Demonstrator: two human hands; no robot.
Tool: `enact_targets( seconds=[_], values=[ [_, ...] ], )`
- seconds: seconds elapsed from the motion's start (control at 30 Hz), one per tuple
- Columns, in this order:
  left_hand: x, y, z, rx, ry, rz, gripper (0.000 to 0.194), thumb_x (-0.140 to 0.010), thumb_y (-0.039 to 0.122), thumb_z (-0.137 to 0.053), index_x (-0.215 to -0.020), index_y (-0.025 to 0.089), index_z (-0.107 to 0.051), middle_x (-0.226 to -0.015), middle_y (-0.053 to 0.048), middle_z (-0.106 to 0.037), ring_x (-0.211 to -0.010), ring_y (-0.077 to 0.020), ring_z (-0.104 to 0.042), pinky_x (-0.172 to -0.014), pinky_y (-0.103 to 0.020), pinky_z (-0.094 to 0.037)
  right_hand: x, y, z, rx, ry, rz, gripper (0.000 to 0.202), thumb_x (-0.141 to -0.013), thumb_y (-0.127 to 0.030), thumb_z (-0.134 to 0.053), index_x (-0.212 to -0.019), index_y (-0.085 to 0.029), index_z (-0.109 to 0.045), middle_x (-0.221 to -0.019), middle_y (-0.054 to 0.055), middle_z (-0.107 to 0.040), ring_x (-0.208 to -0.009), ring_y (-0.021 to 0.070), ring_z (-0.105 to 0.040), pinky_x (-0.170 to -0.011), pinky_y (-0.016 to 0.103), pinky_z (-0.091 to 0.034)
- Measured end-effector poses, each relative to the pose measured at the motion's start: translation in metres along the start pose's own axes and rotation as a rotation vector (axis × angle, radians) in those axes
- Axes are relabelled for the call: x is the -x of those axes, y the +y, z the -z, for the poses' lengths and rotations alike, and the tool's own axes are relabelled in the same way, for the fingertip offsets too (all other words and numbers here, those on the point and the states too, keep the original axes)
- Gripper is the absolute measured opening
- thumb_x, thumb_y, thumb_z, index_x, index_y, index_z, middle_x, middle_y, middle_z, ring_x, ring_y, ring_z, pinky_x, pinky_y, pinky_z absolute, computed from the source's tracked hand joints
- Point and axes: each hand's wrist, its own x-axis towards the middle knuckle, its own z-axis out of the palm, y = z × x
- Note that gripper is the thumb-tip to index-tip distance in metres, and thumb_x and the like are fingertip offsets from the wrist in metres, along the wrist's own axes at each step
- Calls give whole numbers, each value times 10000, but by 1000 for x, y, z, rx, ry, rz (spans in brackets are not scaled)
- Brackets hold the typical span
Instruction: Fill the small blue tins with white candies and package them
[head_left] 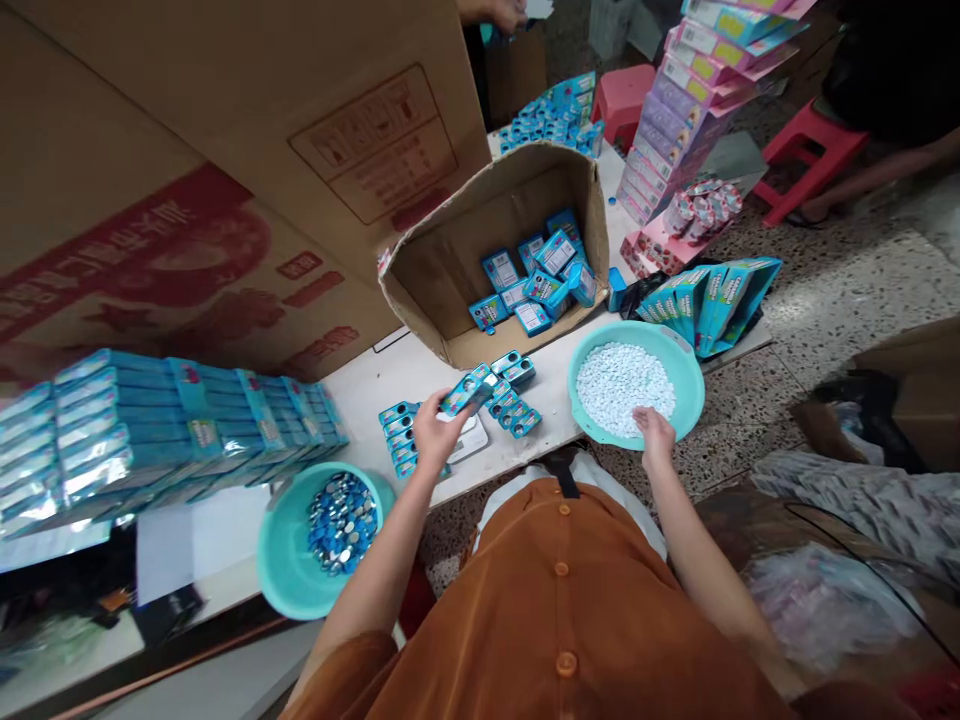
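Note:
Small blue boxes are held in my left hand (439, 432), its fingers closed round them above a white scale (474, 440). My right hand (655, 432) dips its fingertips into white pellets (619, 385) in a teal basin (694, 390); the fingers are pressed together, and what they hold is hidden. Rows of small blue boxes with round openings stand on both sides of the scale, one group (397, 435) to its left and another (514, 410) to its right. Behind them, an open carton (442, 260) lies with loose blue boxes (532, 315) inside.
A teal basin (281, 550) of blue and silver discs sits lower left, beside stacked blue packs (150, 420). Large cartons (225, 150) rise behind. Pink and purple boxes (667, 130) tower at the upper right, near red stools (810, 160). Other people are partly visible at the top.

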Motion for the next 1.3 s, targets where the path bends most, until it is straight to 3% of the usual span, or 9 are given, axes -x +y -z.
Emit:
enact_targets(
  seconds=[0.07, 0.17, 0.33, 0.53, 0.63, 0.8, 1.03, 1.3],
  values=[
    [1, -35, 9, -87, -21, 47, 389, -720, 390, -656, -1049, 189, -611, -970, -55, -673, -873, -221, -615, -813, -329, -469, 2, -1, 2, -6, 16, -7, 308, -700, -440, -592, -738, -148, -681, -780, 57, -702, -768, 165, -646, -753, 289, -477],
    [1, -76, 6, -139, -80, 114, 381, -709, 329, -647, -1059, 186, -606, -976, -68, -675, -880, -238, -621, -814, -338, -468, 4, -4, 2, -5, 27, 3, 303, -686, -440, -610, -727, -148, -680, -747, 47, -700, -736, 157, -645, -732, 283, -480],
    [-1, -112, -16, -98, -119, 149, 356, -718, 287, -621, -1051, 166, -590, -1015, -91, -664, -933, -251, -616, -836, -347, -466, 11, -7, -1, 25, 16, 25, 331, -675, -468, -623, -744, -149, -683, -737, 39, -698, -728, 154, -647, -735, 287, -481],
    [-4, -134, -33, -97, -175, 133, 360, -723, 234, -607, -1073, 160, -561, -1067, -106, -637, -999, -262, -593, -891, -366, -451, 31, -7, -3, 33, 1, 38, 338, -677, -469, -619, -753, -146, -682, -739, 36, -696, -717, 146, -645, -729, 280, -479],
    [-5, -146, -33, -129, -205, 94, 453, -706, 230, -632, -1141, 159, -528, -1128, -128, -604, -1072, -290, -554, -933, -404, -432, 43, -6, -1, 52, 11, 42, 323, -678, -451, -622, -763, -145, -683, -745, 38, -696, -738, 152, -646, -736, 284, -481],
    [-4, -158, -12, -150, -159, -37, 694, -677, 303, -690, -1294, 146, -415, -1201, -151, -547, -1172, -312, -474, -1008, -442, -380, 58, 2, 2, 37, 33, 50, 296, -682, -420, -610, -767, -144, -679, -738, 31, -691, -726, 144, -644, -742, 286, -486],
    [6, -163, 24, -135, -79, -77, 526, -778, 354, -602, -1251, 169, -464, -1158, -133, -574, -1134, -295, -490, -992, -449, -382, 72, 17, -8, 50, 11, 35, 289, -694, -417, -587, -775, -152, -671, -747, 25, -691, -718, 136, -641, -729, 276, -480],
    [17, -171, 39, -131, -31, -106, 466, -826, 391, -545, -1227, 161, -484, -1149, -134, -579, -1124, -286, -490, -989, -432, -382, 85, 26, -25, 68, -40, 60, 302, -687, -434, -582, -769, -156, -665, -740, 26, -691, -706, 143, -642, -696, 274, -481]
  ],
)
